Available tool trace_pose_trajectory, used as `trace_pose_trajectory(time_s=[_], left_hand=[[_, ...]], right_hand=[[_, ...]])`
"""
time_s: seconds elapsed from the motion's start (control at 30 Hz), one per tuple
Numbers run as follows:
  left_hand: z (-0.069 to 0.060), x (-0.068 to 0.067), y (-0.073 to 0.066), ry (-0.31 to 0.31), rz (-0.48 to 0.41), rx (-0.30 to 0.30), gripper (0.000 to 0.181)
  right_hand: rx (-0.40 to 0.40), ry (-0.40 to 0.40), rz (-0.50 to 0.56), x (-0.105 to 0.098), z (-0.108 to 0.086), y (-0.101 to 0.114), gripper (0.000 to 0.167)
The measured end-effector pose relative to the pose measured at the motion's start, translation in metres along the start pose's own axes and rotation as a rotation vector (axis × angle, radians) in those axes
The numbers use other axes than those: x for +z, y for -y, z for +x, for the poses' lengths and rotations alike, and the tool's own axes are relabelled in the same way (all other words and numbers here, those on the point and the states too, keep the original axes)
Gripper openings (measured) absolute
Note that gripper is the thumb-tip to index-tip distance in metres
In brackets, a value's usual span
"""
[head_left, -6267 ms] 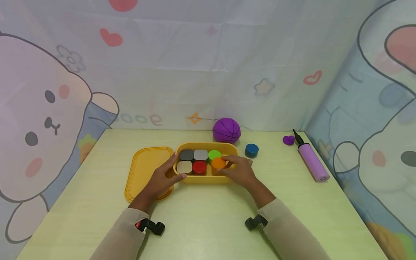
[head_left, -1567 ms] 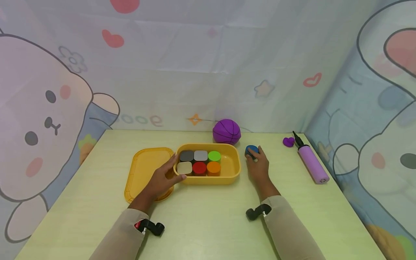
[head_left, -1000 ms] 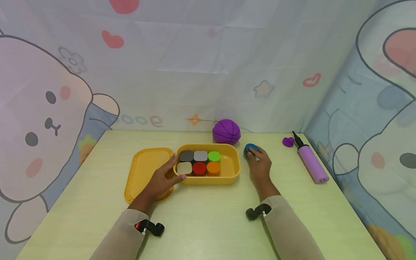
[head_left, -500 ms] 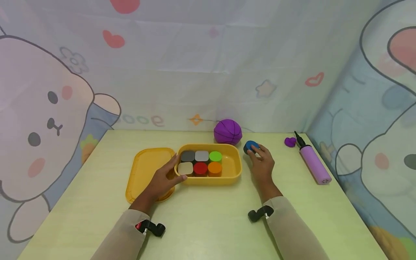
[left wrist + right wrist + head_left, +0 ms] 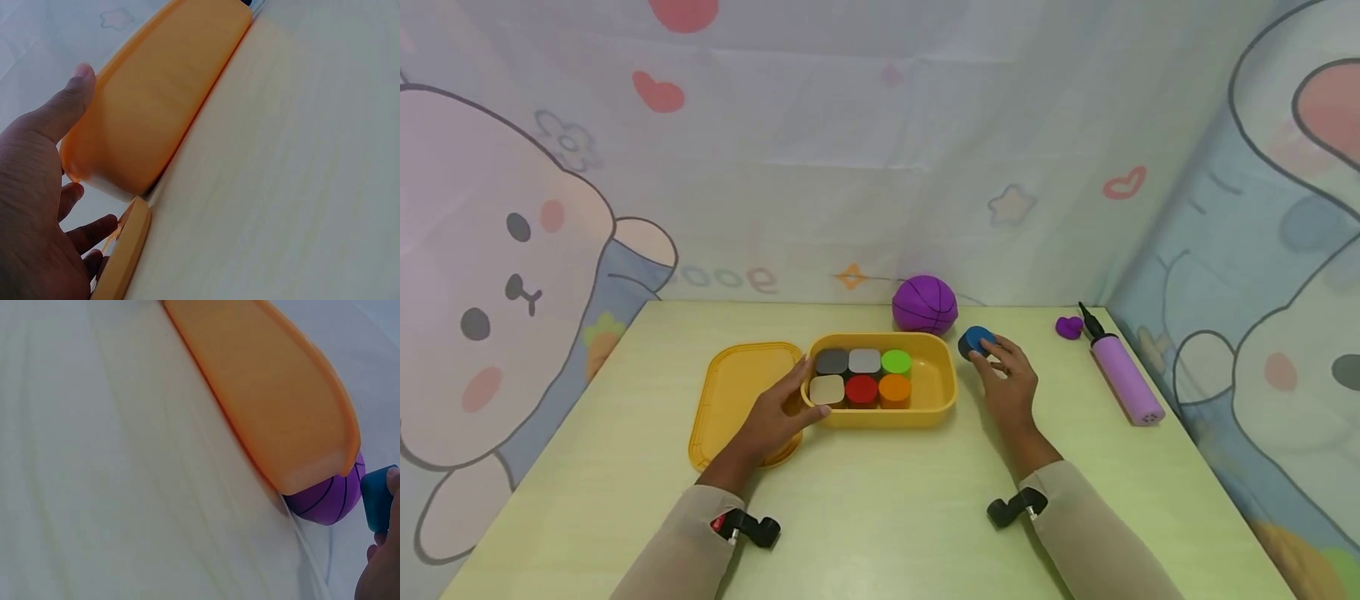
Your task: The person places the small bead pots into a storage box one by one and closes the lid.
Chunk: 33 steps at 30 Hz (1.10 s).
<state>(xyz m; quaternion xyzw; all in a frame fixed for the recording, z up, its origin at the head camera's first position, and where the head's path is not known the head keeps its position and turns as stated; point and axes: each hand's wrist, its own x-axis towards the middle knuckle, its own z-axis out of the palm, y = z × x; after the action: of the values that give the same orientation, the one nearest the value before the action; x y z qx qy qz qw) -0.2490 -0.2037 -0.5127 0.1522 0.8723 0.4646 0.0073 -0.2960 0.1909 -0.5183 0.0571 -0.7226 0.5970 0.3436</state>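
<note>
My right hand [image 5: 1011, 385] pinches a short blue cylinder [image 5: 973, 341] between thumb and fingers, just right of the yellow box [image 5: 880, 419]. In the right wrist view the blue cylinder [image 5: 377, 499] is at the right edge, partly covered by my fingers. My left hand [image 5: 775, 421] rests on the box's left end, thumb along the front rim and forefinger at the far corner, both fairly straight. Inside the box, black [image 5: 832, 361], grey [image 5: 864, 360] and green [image 5: 896, 362] pieces form the back row; cream [image 5: 827, 390], red [image 5: 861, 391] and orange [image 5: 895, 390] ones the front row.
A yellow lid [image 5: 730, 400] lies left of the box, partly under my left hand. Behind the box sits a purple ball [image 5: 924, 305]. A lilac hand pump [image 5: 1126, 379] and a small purple heart-shaped piece [image 5: 1069, 327] lie at the right on the table [image 5: 880, 517].
Earlier my right hand held the orange piece inside the box and the blue cylinder stood alone on the table. Now the orange piece is released, and my hand has lifted the blue cylinder slightly leftward.
</note>
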Motion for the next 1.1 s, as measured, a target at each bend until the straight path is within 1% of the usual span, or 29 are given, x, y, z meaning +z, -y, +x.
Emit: trace_pose_trajectory(time_s=[0.13, 0.27, 0.37, 0.47, 0.63, 0.7, 0.8, 0.9, 1.0, 1.1], left_hand=[[-0.002, 0.000, 0.002, -0.002, -0.007, 0.006, 0.095], [-0.003, 0.001, 0.005, -0.005, -0.012, 0.008, 0.094], [-0.003, 0.001, 0.004, -0.007, -0.018, 0.010, 0.094], [-0.003, 0.001, 0.001, -0.005, -0.030, 0.015, 0.094], [-0.003, 0.002, 0.001, -0.003, -0.024, 0.019, 0.095], [-0.003, 0.002, 0.002, -0.003, -0.021, 0.020, 0.095], [-0.001, 0.002, 0.004, -0.003, -0.025, 0.017, 0.094], [0.000, 0.001, 0.005, -0.003, -0.028, 0.013, 0.095], [0.001, 0.001, 0.006, -0.004, -0.023, 0.010, 0.096], [0.002, 0.001, 0.006, -0.001, -0.018, 0.007, 0.096]], right_hand=[[-0.047, 0.001, 0.021, 0.001, -0.002, 0.003, 0.034], [-0.127, 0.027, 0.020, 0.002, -0.003, 0.007, 0.035], [-0.189, 0.067, 0.007, 0.004, -0.005, 0.009, 0.036], [-0.224, 0.119, -0.017, 0.004, -0.008, 0.013, 0.036], [-0.240, 0.236, -0.058, 0.006, -0.014, 0.019, 0.039], [-0.255, 0.263, -0.089, 0.007, -0.016, 0.021, 0.039], [-0.281, 0.282, -0.140, 0.010, -0.017, 0.023, 0.039], [-0.300, 0.284, -0.179, 0.013, -0.018, 0.023, 0.039], [-0.301, 0.284, -0.198, 0.014, -0.018, 0.023, 0.038], [-0.285, 0.294, -0.217, 0.014, -0.019, 0.023, 0.037]])
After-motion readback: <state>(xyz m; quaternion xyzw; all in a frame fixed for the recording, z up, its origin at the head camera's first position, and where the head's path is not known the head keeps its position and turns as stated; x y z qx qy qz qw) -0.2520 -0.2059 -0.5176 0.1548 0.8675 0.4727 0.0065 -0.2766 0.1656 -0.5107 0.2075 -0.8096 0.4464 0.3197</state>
